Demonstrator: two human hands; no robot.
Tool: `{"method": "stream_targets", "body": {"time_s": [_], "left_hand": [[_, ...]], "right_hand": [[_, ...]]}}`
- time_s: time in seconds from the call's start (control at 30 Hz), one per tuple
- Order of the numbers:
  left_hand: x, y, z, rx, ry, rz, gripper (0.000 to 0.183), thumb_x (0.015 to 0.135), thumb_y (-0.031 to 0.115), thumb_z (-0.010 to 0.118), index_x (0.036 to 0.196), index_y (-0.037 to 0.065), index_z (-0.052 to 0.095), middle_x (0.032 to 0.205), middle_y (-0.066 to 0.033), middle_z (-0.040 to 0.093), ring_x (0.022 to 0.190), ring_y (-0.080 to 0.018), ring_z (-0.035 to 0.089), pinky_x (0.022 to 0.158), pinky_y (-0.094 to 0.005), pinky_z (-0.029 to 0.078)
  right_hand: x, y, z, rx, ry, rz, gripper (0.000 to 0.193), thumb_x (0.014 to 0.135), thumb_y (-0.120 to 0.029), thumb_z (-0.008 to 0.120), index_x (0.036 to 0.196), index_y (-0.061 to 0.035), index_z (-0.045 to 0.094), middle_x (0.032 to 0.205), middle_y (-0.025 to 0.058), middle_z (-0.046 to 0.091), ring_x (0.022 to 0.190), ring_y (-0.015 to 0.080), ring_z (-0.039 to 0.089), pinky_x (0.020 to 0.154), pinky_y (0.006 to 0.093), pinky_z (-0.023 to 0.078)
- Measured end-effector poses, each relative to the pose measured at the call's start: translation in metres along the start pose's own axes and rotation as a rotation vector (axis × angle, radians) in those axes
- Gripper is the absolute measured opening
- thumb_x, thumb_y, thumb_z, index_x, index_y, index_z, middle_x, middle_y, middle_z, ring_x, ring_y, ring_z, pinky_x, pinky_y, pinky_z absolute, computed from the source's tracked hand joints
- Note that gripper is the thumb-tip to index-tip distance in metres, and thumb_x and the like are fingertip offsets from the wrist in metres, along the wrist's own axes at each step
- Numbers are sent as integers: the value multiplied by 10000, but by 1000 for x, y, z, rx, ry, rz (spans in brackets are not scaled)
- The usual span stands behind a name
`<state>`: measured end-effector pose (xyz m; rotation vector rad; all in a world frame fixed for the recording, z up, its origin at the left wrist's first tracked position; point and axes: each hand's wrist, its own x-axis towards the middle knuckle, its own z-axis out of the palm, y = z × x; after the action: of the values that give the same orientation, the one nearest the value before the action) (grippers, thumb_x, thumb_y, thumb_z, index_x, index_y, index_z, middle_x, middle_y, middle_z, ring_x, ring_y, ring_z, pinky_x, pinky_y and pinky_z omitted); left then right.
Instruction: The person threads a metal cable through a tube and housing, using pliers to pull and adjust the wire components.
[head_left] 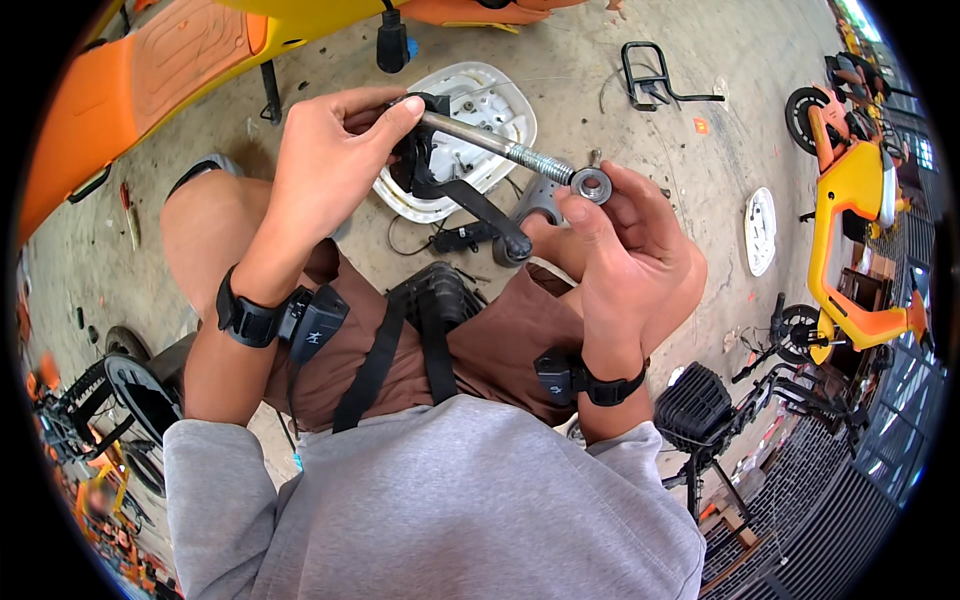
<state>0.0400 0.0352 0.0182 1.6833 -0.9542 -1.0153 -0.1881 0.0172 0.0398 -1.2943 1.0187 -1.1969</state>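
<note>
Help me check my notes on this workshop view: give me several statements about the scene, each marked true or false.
1. The right hand holds a metal ring by the threaded end of a metal rod. True.
2. The metal rod is threaded along its whole length. False: it is threaded toward the right hand and smooth toward the left hand.
3. The left hand wears a glove. False: it is bare, with a black strap at the wrist.
4. A white shell lies on the floor, partly hidden by the left hand and the part there. True.
5. The black basket is at the picture's upper left. False: it is at the lower right.
</note>
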Motion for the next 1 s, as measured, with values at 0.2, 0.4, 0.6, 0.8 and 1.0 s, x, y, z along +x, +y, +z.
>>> {"method": "stream_targets", "body": {"time_s": [0.2,0.4,0.6,0.8,1.0], "left_hand": [[3,-2,-1,27,83,76,398,888,258,709,1091,-82,678,847,-103,704,700,-71,606,608,-217,493],[0,1,-1,36,145,90,388,875,249,730,1091,-70,684,800,-82,685,584,-46,535,476,-198,406],[-4,5,5,73,209,123,388,868,256,743,1085,-61,692,822,-85,692,611,-44,536,505,-196,418],[-7,6,9,86,261,151,373,863,228,749,1098,-55,689,877,-91,709,712,-56,586,643,-199,482],[-10,11,6,9,275,195,358,833,163,777,1092,-67,687,892,-100,706,784,-86,634,715,-211,510]], "right_hand": [[3,3,-3,-357,48,-191,360,670,53,835,997,32,685,970,93,669,731,108,617,584,196,464],[9,9,-8,-530,3,-379,362,644,-16,875,954,15,690,928,66,688,536,3,454,426,173,321],[5,23,1,-238,60,-242,376,636,-33,886,937,2,663,888,69,687,632,82,604,514,183,457],[7,20,0,-354,25,-300,367,642,-34,881,929,6,657,871,63,667,667,109,644,532,201,491],[15,15,-6,-623,-27,-547,372,645,-20,876,953,15,672,875,62,666,662,96,644,485,192,453]]}}
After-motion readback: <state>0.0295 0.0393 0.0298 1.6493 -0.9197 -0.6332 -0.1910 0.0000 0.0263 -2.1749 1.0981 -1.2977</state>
